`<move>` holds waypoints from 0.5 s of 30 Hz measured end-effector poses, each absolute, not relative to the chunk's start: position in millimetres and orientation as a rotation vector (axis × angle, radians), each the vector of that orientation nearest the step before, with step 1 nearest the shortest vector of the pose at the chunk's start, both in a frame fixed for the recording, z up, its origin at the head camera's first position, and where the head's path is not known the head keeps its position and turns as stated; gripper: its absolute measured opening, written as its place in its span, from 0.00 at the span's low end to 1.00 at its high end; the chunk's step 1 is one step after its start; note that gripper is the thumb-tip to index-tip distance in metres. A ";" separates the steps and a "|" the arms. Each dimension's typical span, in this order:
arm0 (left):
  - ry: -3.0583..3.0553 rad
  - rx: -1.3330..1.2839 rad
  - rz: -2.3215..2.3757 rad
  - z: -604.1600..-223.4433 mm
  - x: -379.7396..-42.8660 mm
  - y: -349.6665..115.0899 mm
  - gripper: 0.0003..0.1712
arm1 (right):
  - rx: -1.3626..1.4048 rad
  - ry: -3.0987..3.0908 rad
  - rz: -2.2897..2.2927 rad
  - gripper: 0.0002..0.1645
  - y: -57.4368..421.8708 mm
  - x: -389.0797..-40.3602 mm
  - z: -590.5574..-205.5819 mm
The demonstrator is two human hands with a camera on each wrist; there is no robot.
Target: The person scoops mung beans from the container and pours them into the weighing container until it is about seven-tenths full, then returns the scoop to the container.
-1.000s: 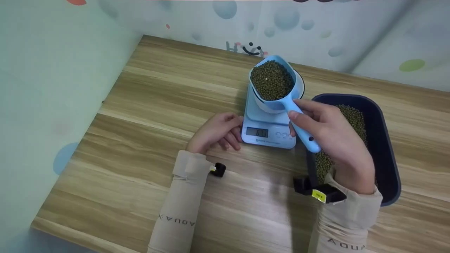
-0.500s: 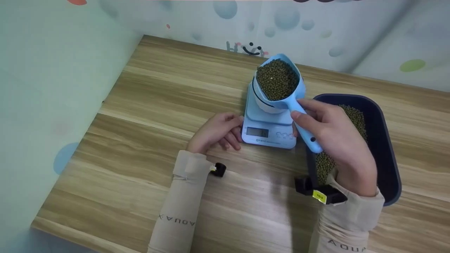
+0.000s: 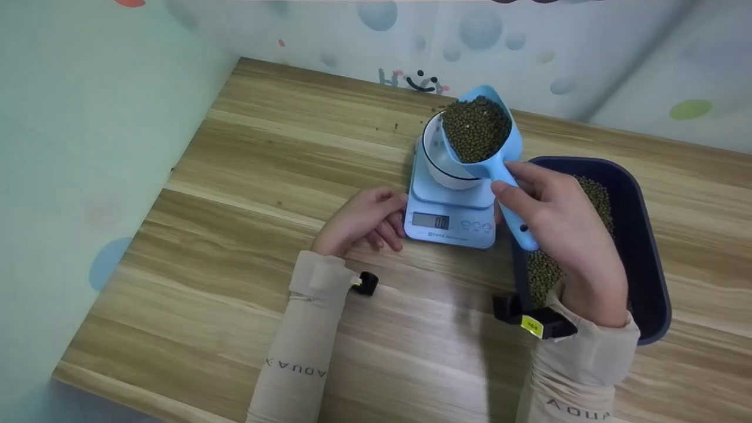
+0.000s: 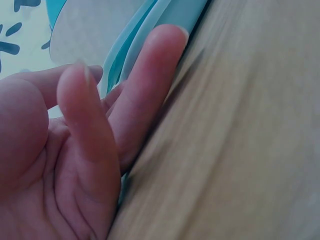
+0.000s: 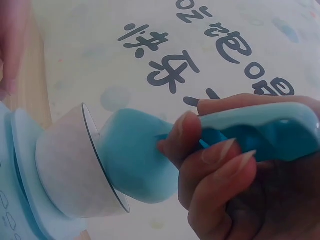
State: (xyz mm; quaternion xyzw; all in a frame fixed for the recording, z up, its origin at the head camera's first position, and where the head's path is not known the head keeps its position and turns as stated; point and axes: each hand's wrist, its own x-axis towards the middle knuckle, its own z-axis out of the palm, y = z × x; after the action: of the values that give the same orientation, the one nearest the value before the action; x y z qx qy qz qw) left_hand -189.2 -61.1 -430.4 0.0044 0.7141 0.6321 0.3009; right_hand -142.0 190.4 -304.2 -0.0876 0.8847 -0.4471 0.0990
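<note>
My right hand [image 3: 564, 217] grips the handle of a light blue scoop [image 3: 514, 144], heaped with small round green-brown beans [image 3: 477, 130]. The scoop is tilted over the white dark-rimmed bowl [image 3: 437, 155], whose pale inside shows at the left. In the right wrist view, the scoop [image 5: 140, 155] overlaps the bowl's rim. Under the bowl stands a light blue kitchen scale [image 3: 449, 217], its display seeming to read zeros. My left hand [image 3: 367, 220] rests on the table with relaxed fingers touching the scale's left side; in the left wrist view its fingers [image 4: 145, 90] reach along that edge.
A dark blue tub [image 3: 646, 264] with more beans stands to the right, partly under my right arm. Several loose beans are scattered on the wooden table [image 3: 264, 176] left of and behind the bowl. A printed wall [image 3: 329, 35] closes the back.
My right hand has moved the scoop right and slightly back, uncovering the bowl's left part. Loose beans now show on the table, and the display's digits differ. My left hand has stayed put.
</note>
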 end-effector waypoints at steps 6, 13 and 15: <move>1.881 0.010 1.686 -430.5 -189.7 -60.9 0.19 | -0.251 2.638 -1.289 0.24 190.6 -141.6 -303.9; 1.881 0.001 1.666 -430.0 -189.8 -61.3 0.21 | -0.245 2.639 -1.286 0.23 190.9 -141.1 -303.5; 1.879 -0.003 1.663 -429.4 -189.4 -61.5 0.21 | -0.242 2.640 -1.284 0.23 191.2 -140.8 -303.2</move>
State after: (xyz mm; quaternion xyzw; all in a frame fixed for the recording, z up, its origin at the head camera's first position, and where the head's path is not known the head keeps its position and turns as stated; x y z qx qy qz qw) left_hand -189.4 -61.5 -429.4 -0.0011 0.7118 0.6300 0.3107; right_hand -140.8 191.2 -303.2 -0.0817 0.8919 -0.4339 0.0978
